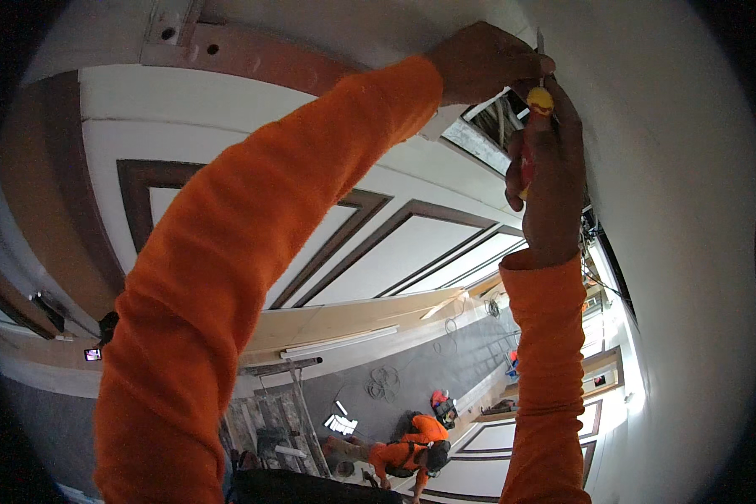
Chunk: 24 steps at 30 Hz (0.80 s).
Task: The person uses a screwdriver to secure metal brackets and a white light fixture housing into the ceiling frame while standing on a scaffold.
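Nearest, two orange sleeves rise from the lower edge: the left sleeve (218, 218) slants across to the upper middle, and the right sleeve (546, 361) stands almost straight up. The right hand (556, 160) is closed around the handle of a screwdriver (540, 102), red with a yellow collar. The handle lies against the palm, with fingers curled over its left side, and the thin blade points upward past the fingertips. The left hand (487, 63) reaches in from the left, its fingers bent and drawn together at the blade, one fingertip lying across it just above the collar; whether they pinch the blade or something small behind it, I cannot tell.

Close behind the hands is a pale surface (672, 210), with a rectangular opening (497, 122) showing cables inside. A reddish strip (269, 60) with a round hole runs toward the left wrist.

Farther off, white wall panels (416, 244) are framed in dark brown. Well below, a wooden platform (265, 424) stands on a grey floor (433, 370), near a loose cable coil (384, 384). A co-worker in orange (407, 454) bends forward there, wearing a dark cap.
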Each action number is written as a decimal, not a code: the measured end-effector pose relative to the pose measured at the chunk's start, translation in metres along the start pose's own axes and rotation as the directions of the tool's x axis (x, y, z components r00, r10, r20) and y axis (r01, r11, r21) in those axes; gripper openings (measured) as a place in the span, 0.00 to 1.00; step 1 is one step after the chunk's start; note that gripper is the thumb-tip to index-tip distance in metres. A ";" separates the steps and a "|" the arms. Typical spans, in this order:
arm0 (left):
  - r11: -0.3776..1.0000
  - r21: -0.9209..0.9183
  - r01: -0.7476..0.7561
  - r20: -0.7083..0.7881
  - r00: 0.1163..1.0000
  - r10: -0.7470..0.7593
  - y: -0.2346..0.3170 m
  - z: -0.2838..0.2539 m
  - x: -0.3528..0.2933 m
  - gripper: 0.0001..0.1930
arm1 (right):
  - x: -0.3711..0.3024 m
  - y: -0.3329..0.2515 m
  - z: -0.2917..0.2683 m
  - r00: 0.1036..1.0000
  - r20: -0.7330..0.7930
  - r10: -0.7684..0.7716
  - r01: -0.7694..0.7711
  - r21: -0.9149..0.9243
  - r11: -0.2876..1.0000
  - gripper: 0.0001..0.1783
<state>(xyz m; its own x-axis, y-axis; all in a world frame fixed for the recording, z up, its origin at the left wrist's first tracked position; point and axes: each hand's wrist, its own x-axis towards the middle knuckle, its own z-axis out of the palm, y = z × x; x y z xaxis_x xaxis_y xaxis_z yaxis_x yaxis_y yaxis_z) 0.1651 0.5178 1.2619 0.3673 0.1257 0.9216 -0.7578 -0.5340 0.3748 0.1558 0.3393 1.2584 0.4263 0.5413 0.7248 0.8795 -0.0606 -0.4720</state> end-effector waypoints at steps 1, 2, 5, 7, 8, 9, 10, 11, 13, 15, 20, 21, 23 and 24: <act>0.996 0.033 -0.077 -0.044 0.996 0.078 -0.006 0.001 0.001 0.19 | 0.001 -0.001 0.001 1.000 -0.013 -0.012 0.012 0.009 1.000 0.24; 0.986 0.070 -0.152 -0.084 0.984 0.158 -0.012 0.002 0.002 0.20 | 0.001 -0.007 0.003 1.000 -0.010 0.008 -0.008 0.029 1.000 0.24; 0.975 0.035 -0.218 -0.114 0.969 0.221 -0.013 -0.003 -0.001 0.21 | 0.002 -0.021 0.005 1.000 0.012 0.021 -0.022 0.056 0.998 0.26; 0.988 -0.079 -0.131 -0.101 0.987 0.123 -0.008 0.002 -0.002 0.21 | 0.003 -0.015 0.004 0.999 0.019 -0.030 0.029 0.037 0.999 0.32; 0.987 -0.148 -0.057 -0.079 0.996 0.046 -0.006 0.003 -0.002 0.20 | 0.003 -0.014 0.004 0.998 0.003 -0.056 0.056 0.018 0.998 0.32; 0.982 -0.158 -0.103 -0.109 0.990 0.086 -0.010 0.004 -0.002 0.22 | 0.002 -0.012 0.007 0.997 -0.012 -0.082 0.082 0.005 0.997 0.32; 0.975 -0.167 -0.149 -0.138 0.982 0.126 -0.013 0.006 -0.001 0.24 | 0.002 -0.010 0.009 0.994 -0.027 -0.107 0.106 -0.010 0.994 0.31; 0.965 -0.176 -0.195 -0.168 0.972 0.166 -0.016 0.009 0.000 0.26 | 0.003 -0.007 0.008 0.988 -0.018 -0.152 0.151 -0.064 0.986 0.31; 0.957 -0.258 -0.130 -0.171 0.982 0.087 -0.007 0.007 -0.003 0.26 | 0.007 -0.006 0.005 0.983 -0.011 -0.185 0.182 -0.117 0.976 0.32; 0.957 -0.261 -0.128 -0.184 0.980 0.081 -0.005 0.006 -0.004 0.27 | 0.006 -0.016 0.008 0.995 -0.023 -0.101 0.099 -0.062 0.993 0.32; 0.964 -0.262 -0.043 -0.161 0.987 0.000 0.000 0.010 -0.003 0.24 | 0.021 -0.006 -0.041 0.902 0.422 0.095 -0.307 0.471 0.827 0.23; 0.973 0.011 -0.230 -0.252 0.941 0.225 -0.005 0.014 0.002 0.23 | 0.024 -0.012 -0.052 0.906 0.406 0.125 -0.319 0.458 0.830 0.23; 0.678 0.593 -0.435 -0.220 0.722 0.655 -0.023 0.011 0.015 0.20 | 0.039 -0.020 -0.061 0.921 0.354 0.164 -0.286 0.326 0.901 0.22; 0.847 0.354 -0.397 -0.274 0.822 0.499 -0.021 0.016 0.015 0.17 | 0.047 -0.020 -0.068 0.924 0.332 0.192 -0.277 0.232 0.933 0.22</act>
<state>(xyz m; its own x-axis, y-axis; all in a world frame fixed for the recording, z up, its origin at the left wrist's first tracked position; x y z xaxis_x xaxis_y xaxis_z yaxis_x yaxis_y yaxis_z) 0.1953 0.5179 1.2663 -0.2245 0.0659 0.9722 -0.5969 -0.7979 -0.0838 0.1725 0.3090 1.3354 0.4922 0.7666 0.4124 0.6532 -0.0122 -0.7571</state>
